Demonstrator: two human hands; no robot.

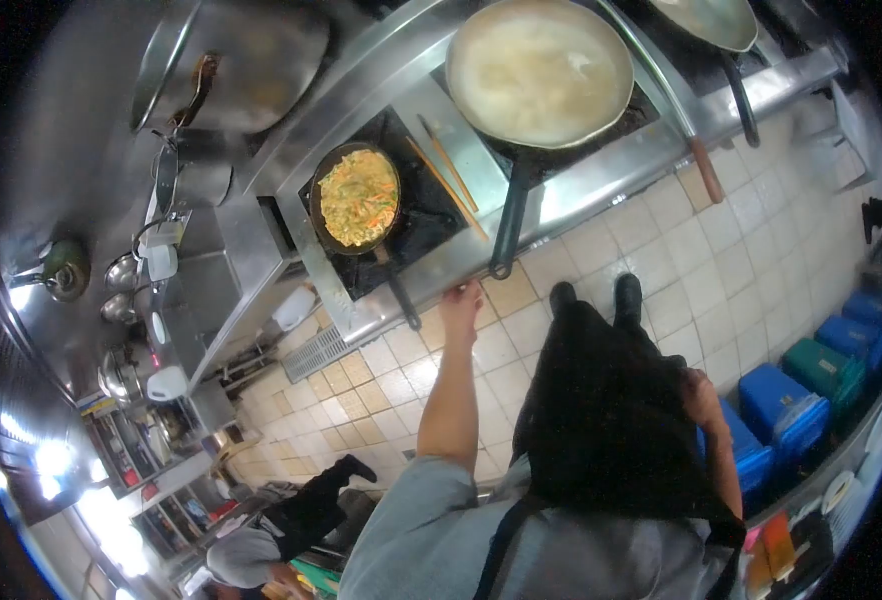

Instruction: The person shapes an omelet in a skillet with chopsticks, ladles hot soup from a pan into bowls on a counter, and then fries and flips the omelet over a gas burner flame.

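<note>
One left hand (461,302) near the stove (581,190); right hand (703,400) beside the apron (601,425).

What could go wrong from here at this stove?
The small pan's handle overhangs the front edge of the stove, near the left hand; a bump might swing the pan and spill its food.
Knocking the large pan's handle could slop its cloudy liquid.
The two wooden sticks lie loose on the stovetop and may roll off.
</note>
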